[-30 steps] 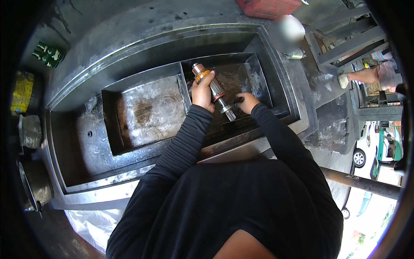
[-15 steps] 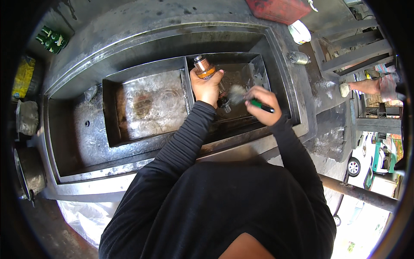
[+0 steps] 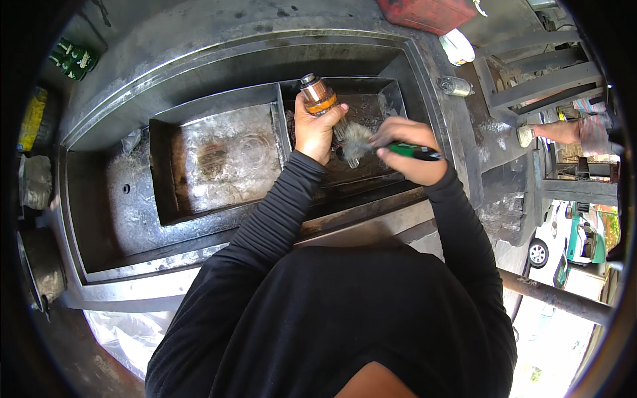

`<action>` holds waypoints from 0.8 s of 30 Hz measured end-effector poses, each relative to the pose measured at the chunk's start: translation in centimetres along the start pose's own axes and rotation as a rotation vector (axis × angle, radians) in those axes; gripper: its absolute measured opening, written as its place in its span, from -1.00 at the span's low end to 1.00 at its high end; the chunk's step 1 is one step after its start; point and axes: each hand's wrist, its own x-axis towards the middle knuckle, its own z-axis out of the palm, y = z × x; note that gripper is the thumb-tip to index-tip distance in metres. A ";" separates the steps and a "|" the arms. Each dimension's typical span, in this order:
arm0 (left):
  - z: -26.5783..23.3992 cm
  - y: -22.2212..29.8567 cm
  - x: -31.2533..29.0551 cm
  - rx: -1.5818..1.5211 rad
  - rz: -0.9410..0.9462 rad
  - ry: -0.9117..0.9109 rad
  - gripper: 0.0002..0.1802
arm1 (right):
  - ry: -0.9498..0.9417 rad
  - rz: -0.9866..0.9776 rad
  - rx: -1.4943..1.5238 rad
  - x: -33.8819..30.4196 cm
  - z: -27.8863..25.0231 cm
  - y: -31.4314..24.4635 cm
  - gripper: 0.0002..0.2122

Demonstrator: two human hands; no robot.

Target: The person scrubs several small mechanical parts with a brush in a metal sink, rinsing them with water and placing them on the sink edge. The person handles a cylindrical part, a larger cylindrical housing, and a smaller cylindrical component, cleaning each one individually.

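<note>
A long grey metal trough (image 3: 99, 199) holds two rectangular metal trays side by side: the left tray (image 3: 219, 159) has only a film of shiny liquid over its stained bottom, and the right tray (image 3: 371, 126) is dark and grimy inside. Over the right tray the left hand (image 3: 315, 129) wraps its fingers tightly around a cylindrical motor armature (image 3: 320, 98), copper-banded end tilted up and away. Just beside it, the right hand (image 3: 405, 149) clenches the green handle of a brush (image 3: 378, 142), its pale bristles touching the armature's lower part.

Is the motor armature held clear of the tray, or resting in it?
Held clear: left hand grips the armature above the right tray.
</note>
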 end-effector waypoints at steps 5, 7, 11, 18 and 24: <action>-0.2 0.1 -0.4 0.022 -0.023 -0.063 -0.45 | -0.099 0.170 -0.115 -1.0 -1.7 3.3 -0.87; 0.2 0.5 -0.6 -0.017 -0.029 -0.060 -0.45 | -0.001 0.113 0.049 0.0 -1.8 1.3 -0.89; -0.1 0.7 -0.6 0.060 0.043 -0.155 -0.42 | -0.151 0.204 -0.032 0.6 -0.4 1.5 -0.93; 0.1 0.3 -0.5 -0.023 -0.037 -0.192 -0.37 | -0.165 0.174 -0.027 0.4 -0.2 0.1 -0.89; 0.1 0.0 -0.7 -0.044 -0.072 -0.188 -0.39 | -0.103 0.126 -0.022 0.1 -1.4 0.8 -0.88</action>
